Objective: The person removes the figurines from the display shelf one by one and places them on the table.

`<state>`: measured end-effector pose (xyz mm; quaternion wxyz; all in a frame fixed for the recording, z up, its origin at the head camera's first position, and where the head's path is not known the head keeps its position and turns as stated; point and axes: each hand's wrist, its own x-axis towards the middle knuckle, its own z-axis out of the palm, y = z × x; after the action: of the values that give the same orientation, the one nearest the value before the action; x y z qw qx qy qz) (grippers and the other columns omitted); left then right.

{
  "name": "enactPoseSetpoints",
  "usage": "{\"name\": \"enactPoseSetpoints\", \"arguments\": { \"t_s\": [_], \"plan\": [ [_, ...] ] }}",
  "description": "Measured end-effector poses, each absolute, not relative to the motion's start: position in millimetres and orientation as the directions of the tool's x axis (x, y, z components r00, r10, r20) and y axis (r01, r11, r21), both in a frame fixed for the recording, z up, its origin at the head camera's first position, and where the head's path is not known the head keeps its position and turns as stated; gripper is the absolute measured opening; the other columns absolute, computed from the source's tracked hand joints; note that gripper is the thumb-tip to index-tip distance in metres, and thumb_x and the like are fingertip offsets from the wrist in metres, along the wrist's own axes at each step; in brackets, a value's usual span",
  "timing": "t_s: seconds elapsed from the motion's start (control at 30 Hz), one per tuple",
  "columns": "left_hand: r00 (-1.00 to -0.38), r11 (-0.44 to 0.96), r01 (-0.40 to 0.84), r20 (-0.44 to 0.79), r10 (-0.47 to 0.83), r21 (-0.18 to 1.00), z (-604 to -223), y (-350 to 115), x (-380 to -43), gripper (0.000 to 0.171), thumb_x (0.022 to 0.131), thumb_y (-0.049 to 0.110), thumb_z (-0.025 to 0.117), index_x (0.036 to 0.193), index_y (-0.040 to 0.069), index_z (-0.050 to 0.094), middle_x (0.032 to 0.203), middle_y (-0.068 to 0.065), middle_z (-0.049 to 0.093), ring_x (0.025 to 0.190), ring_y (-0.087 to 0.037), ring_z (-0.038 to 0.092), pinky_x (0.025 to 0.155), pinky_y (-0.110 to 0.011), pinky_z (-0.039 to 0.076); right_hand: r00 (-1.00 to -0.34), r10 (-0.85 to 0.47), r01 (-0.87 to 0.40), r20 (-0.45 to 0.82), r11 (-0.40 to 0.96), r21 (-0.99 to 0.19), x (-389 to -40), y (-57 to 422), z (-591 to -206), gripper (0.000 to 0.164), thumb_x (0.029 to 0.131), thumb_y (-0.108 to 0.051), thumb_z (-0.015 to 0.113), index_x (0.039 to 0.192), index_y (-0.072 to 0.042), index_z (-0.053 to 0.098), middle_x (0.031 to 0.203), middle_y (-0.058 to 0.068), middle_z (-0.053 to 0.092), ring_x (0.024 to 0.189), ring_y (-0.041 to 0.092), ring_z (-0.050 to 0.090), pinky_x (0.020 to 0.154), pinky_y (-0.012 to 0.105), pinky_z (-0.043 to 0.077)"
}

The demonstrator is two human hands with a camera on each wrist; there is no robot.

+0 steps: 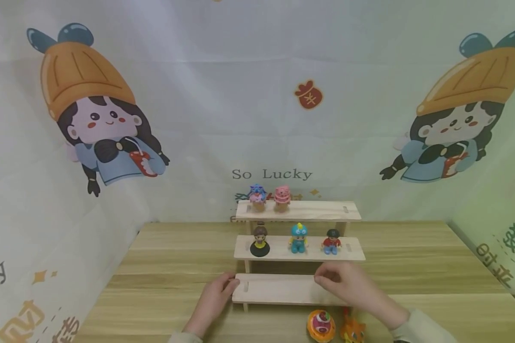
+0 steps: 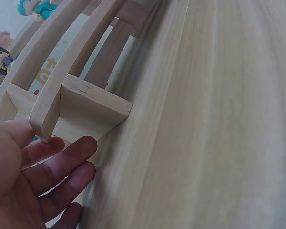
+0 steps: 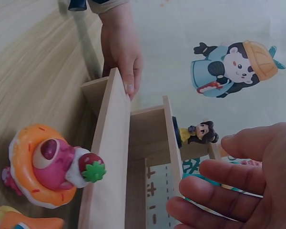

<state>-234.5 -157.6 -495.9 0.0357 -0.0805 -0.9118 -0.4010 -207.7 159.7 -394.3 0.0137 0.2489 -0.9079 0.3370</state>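
My left hand [image 1: 212, 297] grips the left end of the lowest tier of a three-tier wooden display stand [image 1: 279, 290]. In the left wrist view the thumb lies over the board [image 2: 50, 109] and fingertips sit beneath it. Over the right part of that tier, my right hand [image 1: 349, 281] hovers with relaxed fingers, holding nothing, as the right wrist view also shows. Before the stand lie an orange doughnut toy with a pink figure [image 1: 321, 326] and an orange animal figure [image 1: 353, 331], partly cut off by the frame's bottom.
A doll on a black base [image 1: 260, 240], a teal-hooded figure [image 1: 298, 238] and a red-jacketed figure [image 1: 331, 242] stand on the middle tier. Blue [image 1: 257, 196] and pink [image 1: 282, 197] ice-cream-cone figures occupy the top tier's left. Printed cloth [image 1: 197, 119] hangs behind the wood-grain table [image 1: 163, 267].
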Motion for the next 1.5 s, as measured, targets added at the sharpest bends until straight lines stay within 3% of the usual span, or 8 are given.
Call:
{"name": "enactPoseSetpoints", "arguments": {
  "t_s": [0.8,1.1,1.37,1.5],
  "plan": [
    [-0.986,0.674,0.162,0.098,0.133,0.721,-495,-162,-235,0.039,0.097,0.028,0.054,0.122,-0.002,0.059,0.117,-0.021,0.065,0.112,-0.039,0.06,0.094,-0.055,0.047,-0.872,-0.414,-0.481,0.259,0.637,-0.602,-229,151,-356,0.005,0.088,-0.015,0.067,0.086,-0.011,0.07,0.079,-0.005,0.069,0.071,0.003,0.059,0.064,0.021,0.051],
    [-0.985,0.671,0.172,0.102,0.142,0.722,-494,-163,-235,0.038,0.097,0.029,0.054,0.121,0.0,0.06,0.115,-0.021,0.066,0.109,-0.039,0.061,0.093,-0.055,0.048,-0.912,-0.331,-0.408,0.241,0.687,-0.601,-237,145,-343,0.008,0.089,-0.017,0.067,0.089,-0.01,0.071,0.085,-0.001,0.07,0.08,0.012,0.063,0.076,0.036,0.056],
    [-0.985,0.667,0.17,0.106,0.136,0.725,-496,-163,-232,0.035,0.097,0.027,0.055,0.119,-0.001,0.061,0.116,-0.021,0.066,0.11,-0.04,0.06,0.093,-0.055,0.048,-0.891,-0.34,-0.454,0.3,0.676,-0.58,-251,143,-333,0.007,0.089,-0.013,0.066,0.087,-0.008,0.071,0.08,0.001,0.07,0.071,0.01,0.061,0.067,0.026,0.053],
    [-0.984,0.654,0.172,0.102,0.143,0.736,-495,-162,-232,0.038,0.097,0.028,0.054,0.12,-0.002,0.06,0.118,-0.022,0.064,0.113,-0.041,0.059,0.095,-0.056,0.047,-0.884,-0.342,-0.465,0.318,0.699,-0.544,-258,144,-328,0.007,0.089,-0.013,0.067,0.085,-0.01,0.071,0.079,0.0,0.07,0.069,0.01,0.062,0.066,0.029,0.054]
  ]
}}
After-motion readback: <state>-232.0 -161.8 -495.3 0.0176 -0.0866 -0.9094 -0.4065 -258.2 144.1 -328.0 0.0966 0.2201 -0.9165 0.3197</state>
